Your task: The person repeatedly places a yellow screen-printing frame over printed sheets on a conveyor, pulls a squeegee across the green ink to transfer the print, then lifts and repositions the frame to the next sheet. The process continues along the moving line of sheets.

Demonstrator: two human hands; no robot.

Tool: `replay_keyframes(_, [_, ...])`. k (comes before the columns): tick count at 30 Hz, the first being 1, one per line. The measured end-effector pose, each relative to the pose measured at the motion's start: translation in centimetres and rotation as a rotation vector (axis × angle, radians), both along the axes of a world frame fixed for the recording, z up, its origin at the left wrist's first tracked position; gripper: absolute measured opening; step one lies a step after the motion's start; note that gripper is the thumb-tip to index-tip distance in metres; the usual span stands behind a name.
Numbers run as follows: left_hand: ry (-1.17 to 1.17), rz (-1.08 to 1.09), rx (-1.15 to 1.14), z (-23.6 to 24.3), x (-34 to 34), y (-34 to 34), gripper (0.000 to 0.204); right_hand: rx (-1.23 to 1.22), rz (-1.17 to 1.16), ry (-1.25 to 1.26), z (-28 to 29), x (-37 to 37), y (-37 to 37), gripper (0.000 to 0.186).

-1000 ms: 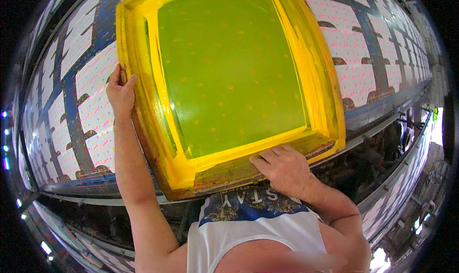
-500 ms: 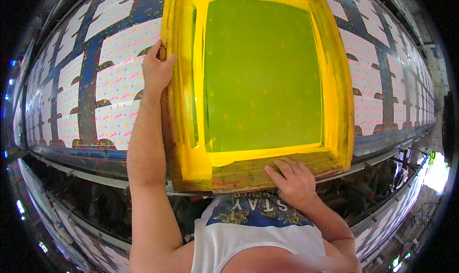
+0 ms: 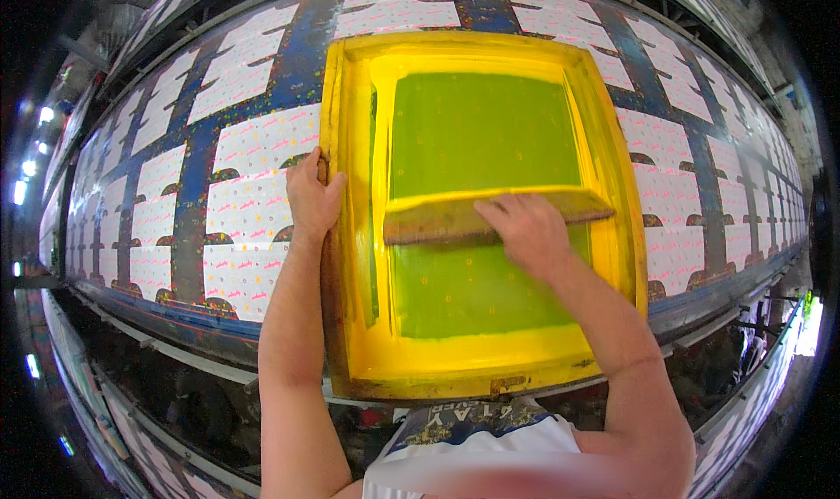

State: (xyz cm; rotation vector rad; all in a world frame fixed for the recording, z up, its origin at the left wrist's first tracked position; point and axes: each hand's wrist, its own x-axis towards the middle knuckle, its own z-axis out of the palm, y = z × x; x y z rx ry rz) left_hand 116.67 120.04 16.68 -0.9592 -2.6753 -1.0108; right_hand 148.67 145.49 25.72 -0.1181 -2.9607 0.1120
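Note:
A large yellow-smeared screen-printing frame (image 3: 437,383) lies on the long table in front of me. Its green mesh (image 3: 486,132) has bright yellow ink along the borders. My left hand (image 3: 315,197) grips the frame's left rail, thumb on top and fingers at the outer side. Across the middle of the mesh stands a wide wooden squeegee (image 3: 429,223), its top edge yellow with ink. My right hand (image 3: 529,237) is closed over the squeegee right of its centre. The blade's contact with the mesh is hidden.
White cut fabric pieces (image 3: 254,202) with small pink and yellow prints lie in rows on the blue, paint-speckled table (image 3: 192,210), on both sides of the frame and beyond it. A metal rail (image 3: 166,346) runs along the table's near side.
My right hand has carried the squeegee from the frame's near edge forward to mid-mesh. The view has shifted, so the frame sits lower. My left hand keeps its hold on the left rail.

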Motion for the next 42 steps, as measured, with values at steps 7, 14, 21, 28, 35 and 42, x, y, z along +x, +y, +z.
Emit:
replay_keyframes(7, [0.109,0.041,-0.044,1.2,0.5,0.7,0.055,-0.005,-0.135,-0.057,-2.6,-13.1,11.8,0.053])
replay_keyframes(14, [0.182,0.066,-0.153,2.0,0.9,1.2,0.050,-0.016,-0.116,-0.155,-1.1,-22.3,19.8,0.045])
replay_keyframes(21, [0.175,0.049,-0.177,2.5,1.0,1.4,0.048,0.050,-0.134,-0.119,-1.9,-24.3,21.3,0.038])
replay_keyframes(28, [0.184,0.062,-0.189,2.0,0.8,1.4,0.047,0.028,-0.104,-0.286,0.0,-21.6,18.4,0.033])
replay_keyframes(35, [0.156,0.061,-0.216,1.7,0.5,1.3,0.045,0.005,-0.047,-0.314,0.5,-11.2,9.9,0.040])
replay_keyframes(42, [0.135,0.061,-0.216,2.1,0.4,1.6,0.043,-0.028,-0.052,-0.284,2.0,0.7,-0.9,0.033])
